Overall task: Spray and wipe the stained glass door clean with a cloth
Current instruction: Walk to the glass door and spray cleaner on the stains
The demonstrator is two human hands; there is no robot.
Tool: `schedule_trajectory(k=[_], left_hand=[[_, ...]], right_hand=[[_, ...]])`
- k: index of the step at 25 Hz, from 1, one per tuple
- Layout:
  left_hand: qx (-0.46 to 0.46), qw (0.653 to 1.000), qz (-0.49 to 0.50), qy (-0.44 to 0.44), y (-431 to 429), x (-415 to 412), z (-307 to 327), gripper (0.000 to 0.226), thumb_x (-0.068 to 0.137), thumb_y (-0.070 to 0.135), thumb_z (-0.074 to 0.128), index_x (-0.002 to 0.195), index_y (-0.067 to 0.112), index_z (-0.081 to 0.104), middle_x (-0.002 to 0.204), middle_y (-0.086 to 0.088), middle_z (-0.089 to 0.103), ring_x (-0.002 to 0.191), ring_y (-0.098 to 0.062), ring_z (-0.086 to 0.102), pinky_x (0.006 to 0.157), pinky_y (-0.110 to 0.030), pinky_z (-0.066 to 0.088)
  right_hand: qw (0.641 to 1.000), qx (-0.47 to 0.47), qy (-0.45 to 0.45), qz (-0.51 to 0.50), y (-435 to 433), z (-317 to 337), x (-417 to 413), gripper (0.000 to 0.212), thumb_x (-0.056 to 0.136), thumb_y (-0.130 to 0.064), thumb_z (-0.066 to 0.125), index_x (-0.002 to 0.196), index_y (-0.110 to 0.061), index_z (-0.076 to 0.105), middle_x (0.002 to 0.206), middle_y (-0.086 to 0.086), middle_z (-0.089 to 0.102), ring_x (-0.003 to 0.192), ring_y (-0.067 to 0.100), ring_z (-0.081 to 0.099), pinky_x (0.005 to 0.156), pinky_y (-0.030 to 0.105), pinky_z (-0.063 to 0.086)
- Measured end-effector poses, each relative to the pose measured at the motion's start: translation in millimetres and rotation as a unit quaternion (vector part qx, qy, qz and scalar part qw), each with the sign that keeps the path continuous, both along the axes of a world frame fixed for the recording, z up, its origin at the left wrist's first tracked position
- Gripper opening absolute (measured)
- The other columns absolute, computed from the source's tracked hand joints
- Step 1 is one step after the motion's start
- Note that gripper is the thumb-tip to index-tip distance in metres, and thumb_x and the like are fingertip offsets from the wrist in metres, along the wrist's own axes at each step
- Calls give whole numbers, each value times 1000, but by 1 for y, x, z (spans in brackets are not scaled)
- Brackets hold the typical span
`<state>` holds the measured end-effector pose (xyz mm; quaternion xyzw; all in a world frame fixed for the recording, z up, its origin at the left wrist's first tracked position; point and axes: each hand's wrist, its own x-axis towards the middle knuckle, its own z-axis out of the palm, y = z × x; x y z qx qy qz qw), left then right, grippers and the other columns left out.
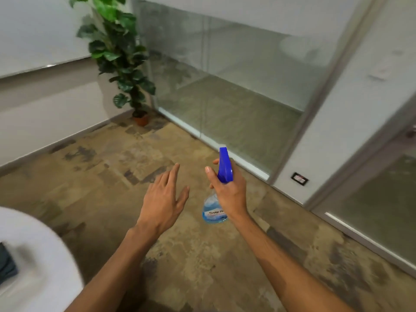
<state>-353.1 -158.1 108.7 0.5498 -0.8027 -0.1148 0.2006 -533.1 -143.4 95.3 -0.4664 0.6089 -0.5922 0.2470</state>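
Note:
My right hand (229,190) grips the neck of a spray bottle (213,210) with a blue trigger head and pale blue liquid, held upright above the floor. My left hand (165,197) hovers just left of it, fingers spread, holding nothing. A dark grey-blue cloth (6,264) lies on the white round table (45,255) at the lower left edge. A glass door (371,210) with a frosted pane stands at the right, and its handle is barely visible at the frame's edge. Wide glass panels (236,86) fill the wall ahead.
A tall potted plant (119,59) stands in the corner by the glass wall. A black wall socket (299,179) sits low on the white pillar between the panels and the door. Mottled brown flooring spreads between me and the glass.

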Motion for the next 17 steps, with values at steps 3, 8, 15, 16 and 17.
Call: schedule_trajectory(k=[3,8,15,16,17], left_hand=[[-25,999,-46,2,19,-77,1,68,98,48,45,153,12,30,136,-12,59,124,-29,56,105,-43,42],[-52,990,-129,6,60,-195,2,68,95,50,40,152,13,34,136,-10,59,127,-26,54,110,-44,36],[-47,960,-273,28,113,-333,9,66,97,49,43,153,15,33,151,-7,47,139,-24,43,116,-41,30],[-47,955,-291,32,118,-349,11,67,96,49,43,153,15,32,151,-7,46,138,-24,43,115,-41,31],[-44,949,-310,36,123,-367,14,67,97,48,45,154,16,30,152,-7,46,139,-25,43,114,-42,32]], right_hand=[[998,6,-2,-60,39,0,-73,22,85,-46,76,96,-34,62,63,-1,54,67,37,61,74,51,57],[989,5,-1,-145,117,4,-180,30,86,-52,75,96,-28,60,67,7,54,69,39,57,73,54,57],[966,6,19,-259,216,19,-302,29,88,-53,74,96,-29,60,72,4,63,66,35,62,74,53,57],[961,5,26,-274,227,22,-315,28,89,-51,74,94,-28,60,70,3,63,65,33,61,73,52,57],[955,6,30,-294,238,25,-329,29,89,-51,73,94,-26,59,70,4,63,65,34,61,72,52,57]])
